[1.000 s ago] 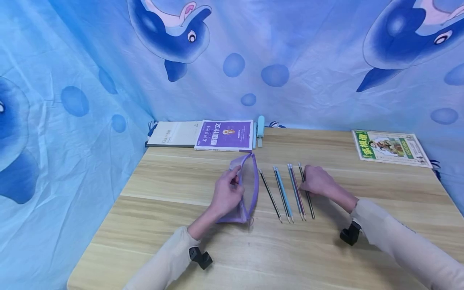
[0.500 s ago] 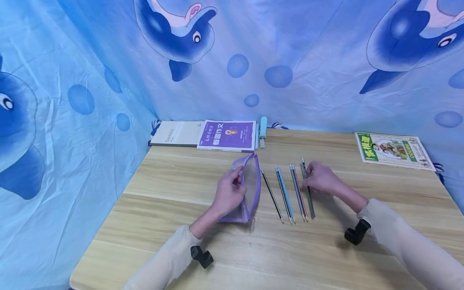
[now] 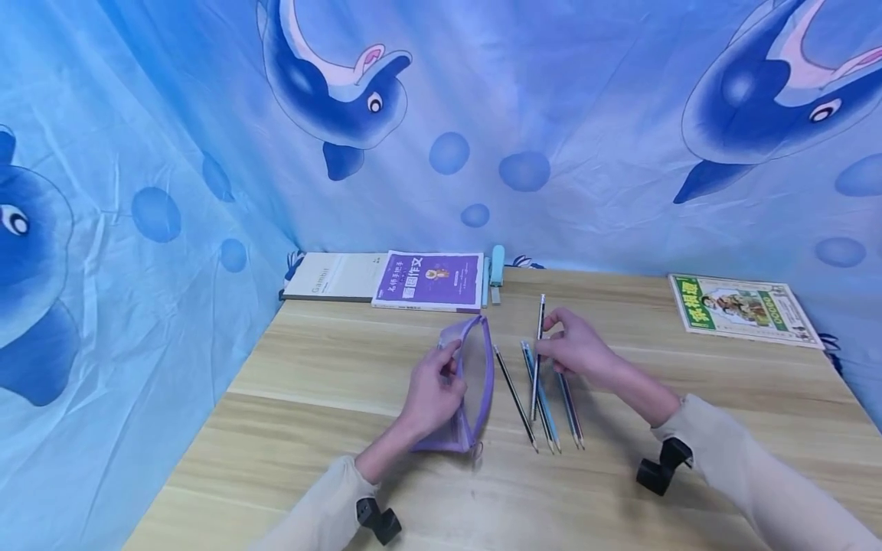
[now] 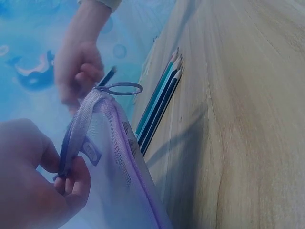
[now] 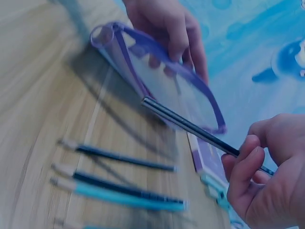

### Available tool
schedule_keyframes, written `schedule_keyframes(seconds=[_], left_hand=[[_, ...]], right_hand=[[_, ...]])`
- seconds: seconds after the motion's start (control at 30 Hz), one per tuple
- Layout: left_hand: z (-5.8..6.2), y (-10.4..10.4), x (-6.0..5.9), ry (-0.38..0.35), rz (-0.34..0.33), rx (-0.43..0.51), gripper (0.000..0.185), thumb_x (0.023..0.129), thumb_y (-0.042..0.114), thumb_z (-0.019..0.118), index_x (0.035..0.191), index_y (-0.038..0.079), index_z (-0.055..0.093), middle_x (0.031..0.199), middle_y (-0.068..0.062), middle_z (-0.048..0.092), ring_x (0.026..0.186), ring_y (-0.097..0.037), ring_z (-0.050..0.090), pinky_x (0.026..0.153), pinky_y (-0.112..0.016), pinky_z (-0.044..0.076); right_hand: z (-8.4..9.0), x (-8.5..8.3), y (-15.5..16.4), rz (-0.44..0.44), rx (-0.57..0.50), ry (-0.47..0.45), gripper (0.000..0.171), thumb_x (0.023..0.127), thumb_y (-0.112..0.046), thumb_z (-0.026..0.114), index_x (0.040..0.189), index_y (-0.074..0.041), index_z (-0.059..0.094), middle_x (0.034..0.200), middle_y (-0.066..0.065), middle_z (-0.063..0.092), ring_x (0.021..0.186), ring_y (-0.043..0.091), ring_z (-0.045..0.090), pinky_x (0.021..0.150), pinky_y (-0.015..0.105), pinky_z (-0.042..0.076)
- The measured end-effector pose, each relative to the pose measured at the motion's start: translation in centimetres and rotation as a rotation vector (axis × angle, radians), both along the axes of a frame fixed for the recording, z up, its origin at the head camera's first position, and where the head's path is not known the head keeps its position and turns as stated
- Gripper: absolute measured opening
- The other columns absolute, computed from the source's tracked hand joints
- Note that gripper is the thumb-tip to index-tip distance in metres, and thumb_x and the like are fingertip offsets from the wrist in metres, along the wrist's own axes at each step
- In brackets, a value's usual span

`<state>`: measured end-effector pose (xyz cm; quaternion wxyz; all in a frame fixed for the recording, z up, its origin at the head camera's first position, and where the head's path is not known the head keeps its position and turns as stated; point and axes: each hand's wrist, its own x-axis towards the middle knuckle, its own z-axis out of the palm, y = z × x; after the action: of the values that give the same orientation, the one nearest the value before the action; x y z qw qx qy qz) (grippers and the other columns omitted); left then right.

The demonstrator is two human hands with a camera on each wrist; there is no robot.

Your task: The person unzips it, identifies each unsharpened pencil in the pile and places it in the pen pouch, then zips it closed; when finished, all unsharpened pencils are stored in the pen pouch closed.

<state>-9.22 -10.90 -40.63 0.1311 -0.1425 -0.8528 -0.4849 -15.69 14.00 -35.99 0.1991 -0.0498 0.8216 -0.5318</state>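
My left hand [image 3: 432,386] grips the near rim of a purple mesh pencil pouch [image 3: 472,375] and holds it open on the wooden table; the left wrist view shows the fingers pinching the pouch [image 4: 112,157] edge. My right hand [image 3: 577,348] pinches a dark striped pencil [image 3: 537,352] and holds it lifted above the table, just right of the pouch. In the right wrist view that pencil [image 5: 190,128] points toward the pouch [image 5: 164,78] mouth. Several pencils [image 3: 544,398] lie side by side on the table under the right hand.
At the back edge lie a white book [image 3: 331,277], a purple book [image 3: 430,280] and a light-blue stapler [image 3: 496,262]. A green picture book [image 3: 743,300] sits at the back right. A blue dolphin-print cloth [image 3: 172,153] walls in the table [image 3: 620,497].
My right hand picked the rightmost dark pencil off the table and carried it left, toward the pouch. The left hand kept its hold on the pouch.
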Motion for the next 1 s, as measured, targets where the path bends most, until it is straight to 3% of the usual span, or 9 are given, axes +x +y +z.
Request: schedule_keyframes(seconds=[0.1,0.4,1.0], left_hand=[[-0.1,0.2,0.2,-0.002,0.014,0.003,0.061,0.071,-0.015,0.057,0.132,-0.015,0.054,0.085,-0.007,0.054,0.082,-0.023,0.058,0.072,-0.029,0.055],[-0.5,0.5,1.2,-0.008,0.005,-0.008,0.060,0.071,-0.014,0.058,0.131,-0.016,0.055,0.084,-0.006,0.054,0.079,-0.021,0.056,0.068,-0.028,0.054],[0.3,0.2,0.1,0.025,0.033,-0.034,0.061,0.072,-0.013,0.061,0.132,-0.014,0.054,0.086,-0.009,0.056,0.080,-0.022,0.056,0.072,-0.029,0.054]], right_hand=[[0.3,0.3,-1.4,0.000,-0.029,0.007,0.038,0.087,-0.004,0.060,0.119,-0.003,0.041,0.080,0.014,0.067,0.051,0.015,0.049,0.045,0.024,0.038],[-0.8,1.6,-4.6,0.021,-0.095,-0.005,0.035,0.086,-0.001,0.060,0.116,-0.003,0.042,0.076,0.013,0.065,0.048,0.016,0.049,0.042,0.025,0.040],[-1.6,1.5,-7.0,0.101,-0.133,-0.009,0.032,0.088,0.000,0.063,0.113,0.000,0.044,0.077,0.015,0.067,0.045,0.013,0.049,0.038,0.022,0.038]])
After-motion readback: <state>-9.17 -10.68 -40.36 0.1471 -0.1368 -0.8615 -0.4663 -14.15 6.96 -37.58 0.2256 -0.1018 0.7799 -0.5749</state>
